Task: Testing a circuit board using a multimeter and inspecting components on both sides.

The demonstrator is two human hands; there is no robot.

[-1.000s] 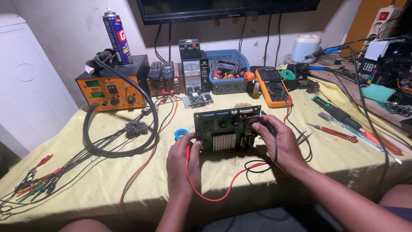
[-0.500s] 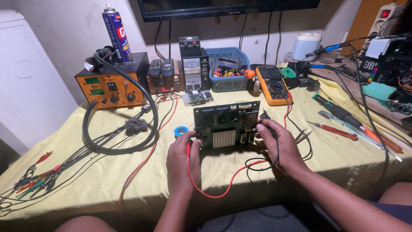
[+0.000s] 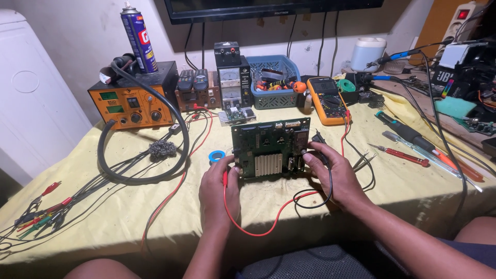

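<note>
- A green rectangular circuit board point(image 3: 270, 147) stands tilted up off a worktop point(image 3: 403, 181) draped in yellow cloth, its component side facing the camera, propped between a person's two bare hands.
- The board carries a silver finned heatsink in its lower middle, dark chips above that, and pale connectors along its top edge.
- The left hand point(image 3: 221, 188) grips the board's lower left edge, thumb pressed on the face and fingers curled behind; a red probe lead point(image 3: 253, 227) is pinched in the same grip and loops down across the cloth.
- The right hand point(image 3: 330, 173) closes on the board's right edge, fingertips on the face near the heatsink; a black probe lead point(image 3: 323, 194) runs under that grip and coils beside the wrist.
- Just left of the board lies a small blue roll of tape point(image 3: 217, 155); behind it sits a small finned metal module point(image 3: 236, 115).
- An orange box-shaped bench station point(image 3: 133, 103) stands at the back left with a blue aerosol can point(image 3: 138, 35) on top and a thick black hose point(image 3: 144, 150) looping over the cloth.
- A yellow handheld multimeter point(image 3: 327, 99) lies behind the board to the right, beside a blue plastic basket point(image 3: 274, 80) of small parts.
- A red-handled screwdriver point(image 3: 400, 154) rests well to the right, and red and green clip leads point(image 3: 36, 214) lie scattered at the far left edge.
</note>
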